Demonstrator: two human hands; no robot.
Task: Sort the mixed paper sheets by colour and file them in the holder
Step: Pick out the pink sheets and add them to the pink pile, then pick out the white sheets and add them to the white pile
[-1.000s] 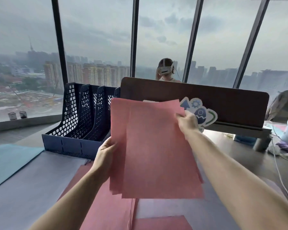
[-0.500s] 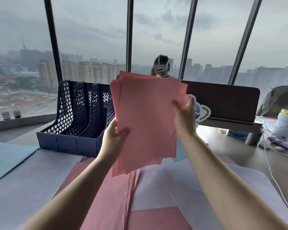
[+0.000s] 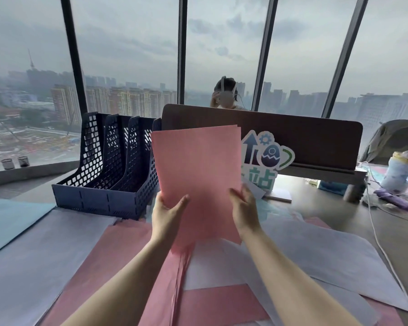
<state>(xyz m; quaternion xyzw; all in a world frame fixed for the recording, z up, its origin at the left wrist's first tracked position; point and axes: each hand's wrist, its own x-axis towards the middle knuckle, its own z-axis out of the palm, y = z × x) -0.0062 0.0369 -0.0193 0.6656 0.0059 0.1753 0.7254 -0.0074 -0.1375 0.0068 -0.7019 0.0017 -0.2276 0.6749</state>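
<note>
Hands [image 3: 167,215] [image 3: 244,211] now low on pink stack [image 3: 196,175]: left gripping lower left edge, thumb across front; right gripping lower right edge, fingers curled round it. Stack upright, portrait, held in air. Edges squared since half a second ago, when sheets fanned at top left and grips sat mid-height; a second ago, sheets offset and spread wider. Judged: jogging done or nearly so, pink batch ready for filing.

Holder [image 3: 108,175] just left of stack, blue, perforated, all visible slots without paper. Stack top roughly level with holder dividers, right-most slot partly hidden behind stack. Next step judged: tip stack left and down into one slot; risk of corner catching on a divider.

Desk [image 3: 327,208] below: more pink sheets [image 3: 118,260], white sheets [image 3: 327,255], teal sheet [image 3: 12,220] far left. Sorting far from complete. Sign [image 3: 266,156] and divider panel [image 3: 304,137] beyond.
</note>
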